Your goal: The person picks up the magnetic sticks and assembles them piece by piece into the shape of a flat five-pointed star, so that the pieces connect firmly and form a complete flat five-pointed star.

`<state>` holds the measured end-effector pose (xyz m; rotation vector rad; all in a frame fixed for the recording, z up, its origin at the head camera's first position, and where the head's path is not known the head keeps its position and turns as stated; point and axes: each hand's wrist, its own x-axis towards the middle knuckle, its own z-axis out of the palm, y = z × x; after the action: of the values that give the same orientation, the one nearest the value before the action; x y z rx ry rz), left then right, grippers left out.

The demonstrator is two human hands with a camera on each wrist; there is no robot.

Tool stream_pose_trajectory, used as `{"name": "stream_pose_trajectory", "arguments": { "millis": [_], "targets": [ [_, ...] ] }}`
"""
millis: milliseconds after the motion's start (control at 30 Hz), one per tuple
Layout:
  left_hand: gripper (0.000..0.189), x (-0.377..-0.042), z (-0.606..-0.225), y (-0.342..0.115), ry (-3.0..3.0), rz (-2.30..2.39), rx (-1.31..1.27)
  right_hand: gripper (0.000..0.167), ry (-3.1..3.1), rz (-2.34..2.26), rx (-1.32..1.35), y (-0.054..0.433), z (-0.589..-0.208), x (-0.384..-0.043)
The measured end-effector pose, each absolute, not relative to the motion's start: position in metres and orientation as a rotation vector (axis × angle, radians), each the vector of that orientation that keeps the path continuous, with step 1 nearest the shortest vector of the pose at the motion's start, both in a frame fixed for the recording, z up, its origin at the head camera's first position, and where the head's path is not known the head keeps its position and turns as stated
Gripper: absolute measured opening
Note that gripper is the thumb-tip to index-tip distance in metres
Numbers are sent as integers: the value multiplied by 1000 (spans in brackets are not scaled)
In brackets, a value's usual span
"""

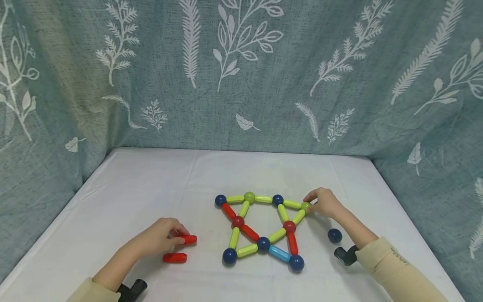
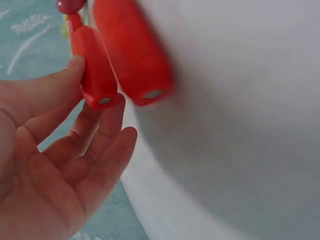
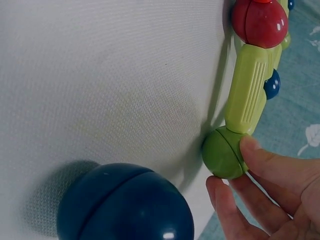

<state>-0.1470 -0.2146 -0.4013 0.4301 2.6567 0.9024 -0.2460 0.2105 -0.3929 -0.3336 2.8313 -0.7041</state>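
Note:
My left hand (image 1: 160,238) pinches a red magnetic rod (image 2: 98,67) between thumb and fingers, low over the white table. Just in front of it a second red rod (image 1: 175,258) lies on the cloth. At the far right corner of a flat figure of rods and balls, my right hand (image 1: 325,204) holds a green ball (image 3: 223,152) between thumb and fingers. Two yellow-green rods join that ball; one leads to a red ball (image 1: 289,226), the other to a dark blue ball (image 1: 277,200). A light blue rod (image 1: 279,253) sits at the figure's near side.
A loose dark blue ball (image 1: 334,235) lies right of the figure, below the right forearm. Black wrist cameras hang under both wrists. A green-blue curtain (image 1: 241,105) with white leaf prints surrounds the white table (image 1: 158,176) at the back and sides.

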Motion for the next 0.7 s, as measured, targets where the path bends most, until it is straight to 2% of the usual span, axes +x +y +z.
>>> {"name": "stream_pose_trajectory", "arguments": {
  "millis": [200,700],
  "targets": [
    [13,-172,-388,-194,2745,914,433,25,2829,-708,-345,210,-393,-246],
    [21,-261,-381,-100,2770,1067,112,24,2849,-720,-408,210,-393,-248]
  ]
}}
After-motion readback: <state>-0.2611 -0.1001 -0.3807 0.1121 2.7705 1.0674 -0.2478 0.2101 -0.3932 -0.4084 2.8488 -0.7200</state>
